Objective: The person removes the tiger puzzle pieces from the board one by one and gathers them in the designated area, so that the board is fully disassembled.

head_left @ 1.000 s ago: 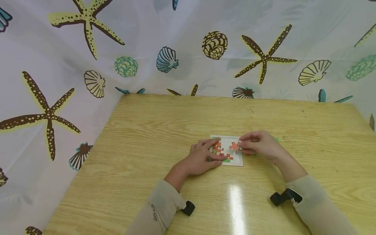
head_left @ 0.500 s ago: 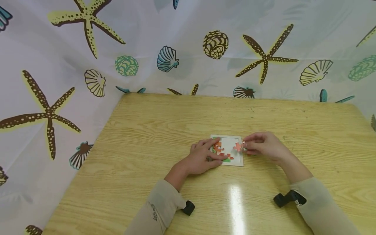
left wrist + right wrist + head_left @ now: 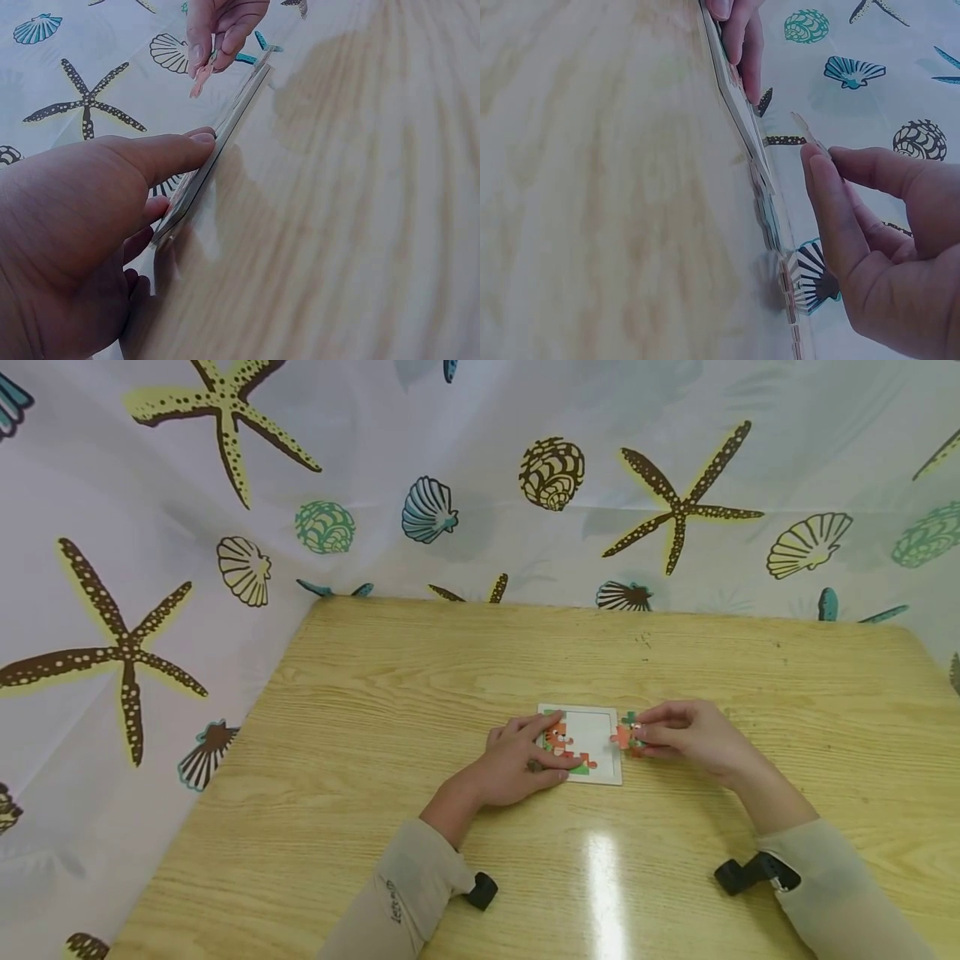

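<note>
Starfish-and-seashell curtain (image 3: 480, 460) backs the wooden table (image 3: 412, 677). Your jigsaw board (image 3: 603, 760) lies well in from the table's far edge, bare toward its far right corner. Your left hand (image 3: 513, 766) rests spread across its left edge. Your right hand (image 3: 693, 739) pinches an orange jigsaw piece (image 3: 624, 737), raised by the board's right edge. Recommended: brace the board lightly, level the piece and align its tabs before pressing.

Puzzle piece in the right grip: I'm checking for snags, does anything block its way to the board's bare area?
Nothing visible does: the right grip holds the puzzle piece raised near the board, whose bare area is uncovered. The left grip rests on the board's left.
</note>
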Action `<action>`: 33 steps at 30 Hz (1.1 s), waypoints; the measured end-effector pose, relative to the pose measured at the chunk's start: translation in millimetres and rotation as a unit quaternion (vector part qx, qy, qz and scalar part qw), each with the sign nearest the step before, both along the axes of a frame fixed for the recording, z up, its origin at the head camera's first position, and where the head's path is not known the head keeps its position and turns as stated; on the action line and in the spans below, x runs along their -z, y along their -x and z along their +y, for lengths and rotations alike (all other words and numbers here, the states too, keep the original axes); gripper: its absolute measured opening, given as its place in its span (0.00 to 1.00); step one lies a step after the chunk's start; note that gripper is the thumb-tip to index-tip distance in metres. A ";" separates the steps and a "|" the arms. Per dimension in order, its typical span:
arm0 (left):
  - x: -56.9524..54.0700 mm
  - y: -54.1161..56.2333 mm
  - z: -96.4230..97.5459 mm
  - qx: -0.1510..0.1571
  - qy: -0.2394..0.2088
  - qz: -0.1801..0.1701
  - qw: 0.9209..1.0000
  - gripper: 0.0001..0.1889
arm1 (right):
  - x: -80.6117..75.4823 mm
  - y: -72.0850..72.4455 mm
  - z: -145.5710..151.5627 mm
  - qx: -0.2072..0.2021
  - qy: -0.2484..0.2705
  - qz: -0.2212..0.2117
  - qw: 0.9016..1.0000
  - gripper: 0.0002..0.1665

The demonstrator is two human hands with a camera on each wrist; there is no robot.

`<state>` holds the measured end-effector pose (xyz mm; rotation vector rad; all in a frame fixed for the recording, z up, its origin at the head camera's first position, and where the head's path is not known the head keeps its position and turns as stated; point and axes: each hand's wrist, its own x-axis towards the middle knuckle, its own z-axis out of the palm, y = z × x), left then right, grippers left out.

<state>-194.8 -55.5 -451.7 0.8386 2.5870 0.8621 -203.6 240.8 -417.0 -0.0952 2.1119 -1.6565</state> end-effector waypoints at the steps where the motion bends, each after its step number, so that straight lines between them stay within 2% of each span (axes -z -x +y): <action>1: 0.1 -0.2 -0.2 0.000 0.000 -0.001 1.000 0.15 | 0.6 -0.2 0.6 0.000 0.000 0.001 1.000 0.26; 9: -0.2 -0.8 -1.0 0.003 -0.001 -0.003 1.000 0.15 | 1.5 -0.3 10.0 0.007 0.000 0.003 1.000 0.25; 16: 1.2 -0.9 -2.4 0.004 0.002 0.002 1.000 0.16 | 1.6 -1.5 18.4 0.008 0.004 0.000 1.000 0.28; 25: 1.4 0.2 -1.1 0.005 0.006 0.011 1.000 0.15 | 2.8 -3.9 34.4 0.023 -0.016 0.003 1.000 0.29; 33: -2.7 -2.5 -1.7 0.001 -0.004 -0.006 1.000 0.16 | 3.2 -2.7 43.6 0.022 -0.008 -0.010 1.000 0.29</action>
